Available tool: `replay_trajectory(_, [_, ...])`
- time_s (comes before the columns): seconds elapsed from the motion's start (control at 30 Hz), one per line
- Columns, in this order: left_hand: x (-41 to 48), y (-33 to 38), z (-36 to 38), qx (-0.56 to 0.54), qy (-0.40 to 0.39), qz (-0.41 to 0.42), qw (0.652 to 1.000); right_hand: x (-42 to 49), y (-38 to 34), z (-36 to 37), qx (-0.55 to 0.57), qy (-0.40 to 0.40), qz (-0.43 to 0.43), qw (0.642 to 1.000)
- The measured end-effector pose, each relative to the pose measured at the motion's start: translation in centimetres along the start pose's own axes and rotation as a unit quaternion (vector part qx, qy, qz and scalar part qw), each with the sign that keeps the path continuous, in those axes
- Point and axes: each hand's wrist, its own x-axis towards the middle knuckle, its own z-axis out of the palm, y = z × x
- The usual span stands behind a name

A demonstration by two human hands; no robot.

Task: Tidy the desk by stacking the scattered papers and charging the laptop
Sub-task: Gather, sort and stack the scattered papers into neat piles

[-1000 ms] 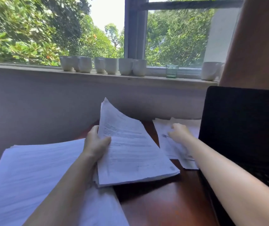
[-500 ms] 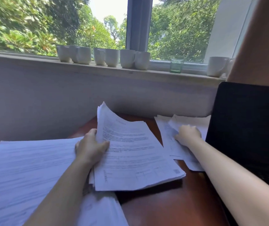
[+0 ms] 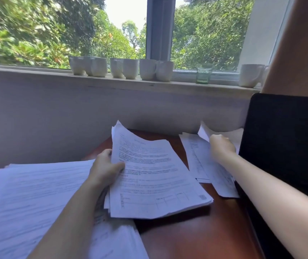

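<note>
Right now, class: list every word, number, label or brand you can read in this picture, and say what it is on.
None can be read.
Held sheaf: printed lines and a form table, too blurred.
Loose sheets: print too small.
Big pile: motion-blurred.
Mugs, laptop: no markings visible.

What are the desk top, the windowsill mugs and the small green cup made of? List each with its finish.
Desk top: looks like wood or wood veneer, reddish brown, with a smooth, slightly glossy finish that catches soft reflections.
Mugs: probably glazed ceramic, being opaque white with thick walls and a mild sheen.
Small green cup: likely glass, tinted and see-through, with light passing through it.
</note>
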Motion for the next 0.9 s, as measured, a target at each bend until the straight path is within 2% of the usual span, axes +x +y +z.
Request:
replay_trajectory(0.13, [0.1,0.0,0.0,-0.025,0.019,0.001,0.999,-0.9,-0.9,-0.4,0.001,-0.006,-0.023,1.0])
replay_trajectory(0.23, [-0.1,0.0,-0.3,-0.053,0.034,-0.002,0.998,-1.7,-1.7,0.3,-0.035,-0.028,-0.026,0.999])
replay_trajectory(0.43, [-0.4,0.1,-1.3,-0.085,0.057,-0.001,0.995,-2.5,-3.5,0.4,-0.075,-0.022,-0.048,0.996])
replay_trajectory(0.63, [-0.1,-0.4,-2.0,-0.132,0.069,-0.027,0.989,-3.7,-5.5,-0.2,0.026,0.022,-0.13,0.991])
replay_trajectory(0.67, [0.0,-0.4,-2.0,-0.133,0.068,-0.028,0.988,-3.9,-5.7,-0.1,0.064,0.007,-0.155,0.986])
replay_trajectory(0.73, [0.0,-0.4,-1.9,-0.132,0.063,-0.026,0.989,-4.1,-5.9,0.2,0.151,-0.073,-0.182,0.969])
replay_trajectory(0.77, [0.0,-0.4,-1.8,-0.133,0.062,-0.025,0.989,-4.1,-5.7,0.4,0.201,-0.115,-0.181,0.956])
replay_trajectory(0.83, [0.0,-0.5,-1.7,-0.129,0.062,-0.023,0.989,-3.6,-4.8,0.2,0.242,-0.125,-0.145,0.951])
replay_trajectory(0.9, [0.1,-0.5,-1.6,-0.129,0.061,-0.021,0.989,-3.2,-3.1,-0.2,0.176,-0.088,-0.078,0.977])
